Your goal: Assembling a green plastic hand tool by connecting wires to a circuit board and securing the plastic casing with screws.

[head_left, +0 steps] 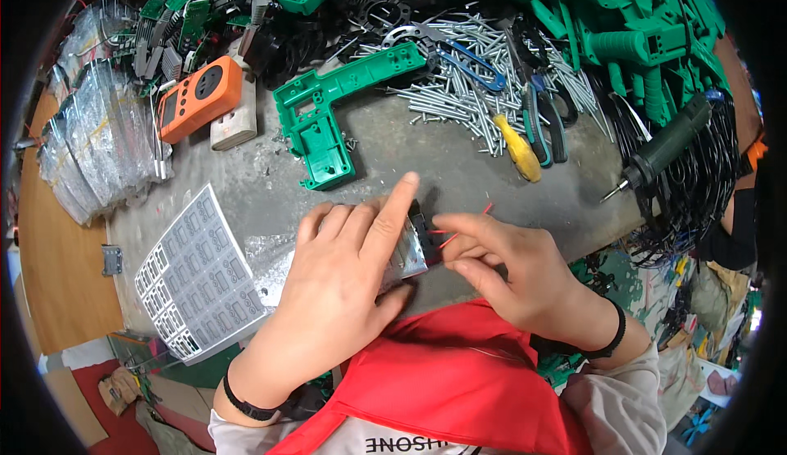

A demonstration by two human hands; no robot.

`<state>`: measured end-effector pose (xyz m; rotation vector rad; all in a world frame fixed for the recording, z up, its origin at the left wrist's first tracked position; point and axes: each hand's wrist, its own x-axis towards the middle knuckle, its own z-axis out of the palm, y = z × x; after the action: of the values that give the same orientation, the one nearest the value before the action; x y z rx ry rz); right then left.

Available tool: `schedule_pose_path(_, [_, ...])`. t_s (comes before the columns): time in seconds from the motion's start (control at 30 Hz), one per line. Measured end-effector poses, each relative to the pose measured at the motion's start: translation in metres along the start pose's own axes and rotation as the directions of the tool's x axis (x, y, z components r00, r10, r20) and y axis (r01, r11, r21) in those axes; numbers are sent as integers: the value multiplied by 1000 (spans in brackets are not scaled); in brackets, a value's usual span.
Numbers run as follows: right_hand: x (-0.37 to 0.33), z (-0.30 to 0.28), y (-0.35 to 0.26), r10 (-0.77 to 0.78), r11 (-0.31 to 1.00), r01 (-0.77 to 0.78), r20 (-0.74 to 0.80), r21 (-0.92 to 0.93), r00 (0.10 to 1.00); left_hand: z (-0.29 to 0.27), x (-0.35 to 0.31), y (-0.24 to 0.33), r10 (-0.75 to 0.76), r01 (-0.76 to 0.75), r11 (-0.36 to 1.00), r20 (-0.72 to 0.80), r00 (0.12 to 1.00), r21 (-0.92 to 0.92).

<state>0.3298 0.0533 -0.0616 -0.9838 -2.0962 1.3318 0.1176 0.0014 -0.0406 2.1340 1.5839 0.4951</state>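
Observation:
My left hand (pixel 348 250) lies over a small black and silver part (pixel 416 246), its index finger stretched out and the other fingers spread. Most of that part is hidden under the hand. To its right, the thumb and fingers of my right hand (pixel 512 270) are drawn together around thin red wire (pixel 449 234), which runs beside the part's black end. One red wire end sticks up past the right index finger. Crinkled clear plastic (pixel 269 262) spreads out at the left hand's side, partly under it.
A green plastic housing half (pixel 321 147) lies beyond my hands. An orange meter (pixel 201 98), a sticker sheet (pixel 197 279) and bagged parts (pixel 102 135) are left. Screws (pixel 459 102), a yellow-handled screwdriver (pixel 518 150), pliers (pixel 545 123) and an electric screwdriver (pixel 664 143) sit right. Green housings are heaped behind.

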Motion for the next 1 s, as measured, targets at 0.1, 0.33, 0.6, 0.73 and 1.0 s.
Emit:
schedule_pose_path(0.1, [10, 4, 6, -119, 944, 128, 47, -305, 992, 8, 11, 8, 84, -81, 996, -53, 995, 41])
schedule_pose_path(0.33, [32, -59, 1, -123, 513, 193, 151, -836, 981, 42, -2, 4, 134, -119, 987, -138, 981, 110])
schedule_pose_path(0.6, [178, -15, 10, -645, 199, 379, 170, -903, 745, 36, 2, 0, 221, -218, 975, -70, 973, 47])
schedule_pose_path(0.73, [185, -35, 3, -698, 226, 435, 167, -872, 697, 25, 1, -2, 209, -210, 978, -89, 974, 4])
schedule_pose_path(1.0, [81, -48, -76, -249, 876, 420, 525, -237, 814, -40, -49, -19, -137, -101, 883, -458, 878, -459])
